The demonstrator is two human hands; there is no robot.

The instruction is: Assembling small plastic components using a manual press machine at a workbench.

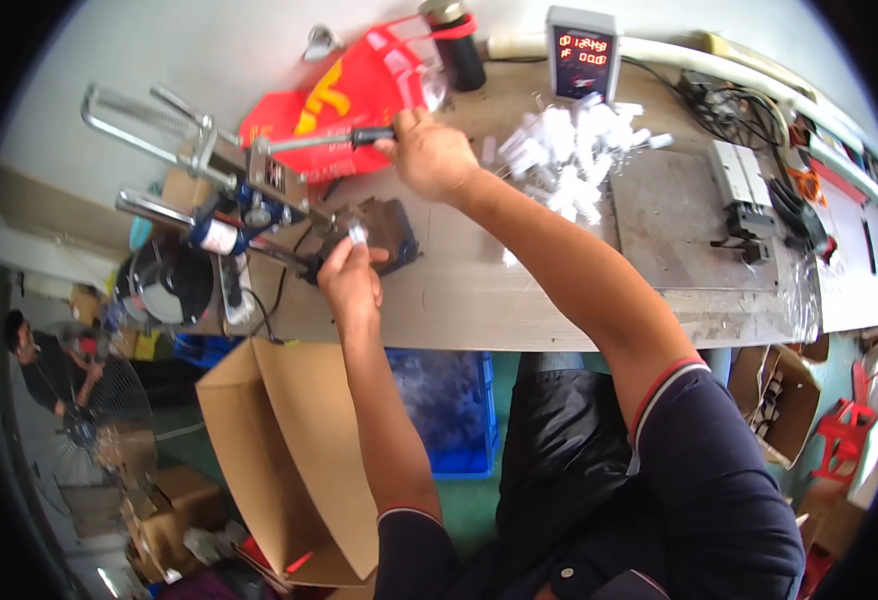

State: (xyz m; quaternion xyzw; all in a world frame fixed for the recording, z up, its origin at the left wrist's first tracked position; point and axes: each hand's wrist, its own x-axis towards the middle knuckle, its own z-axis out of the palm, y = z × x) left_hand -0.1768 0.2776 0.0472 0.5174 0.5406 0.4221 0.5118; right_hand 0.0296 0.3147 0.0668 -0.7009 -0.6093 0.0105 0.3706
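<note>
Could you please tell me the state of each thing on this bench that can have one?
Left hand: pinching a small white plastic part at the press.
Right hand: closed on the black lever handle.
Grey digital counter: on, orange digits lit.
Brown cardboard box: open.
Pile of white plastic parts: loose on the bench.

**Colour Reference: Bench Contents**

From my remote station I record these colours. The lever handle (371,136) under my right hand (429,152) has a black grip on a silver rod. The small part (357,234) at my left hand (351,280) is white. The pile of plastic parts (569,150) is white. The bag (344,95) is red with yellow markings. The counter (581,62) is grey with orange digits. The workbench (479,290) is grey. The crate (449,400) is blue; the carton (279,450) is brown.
</note>
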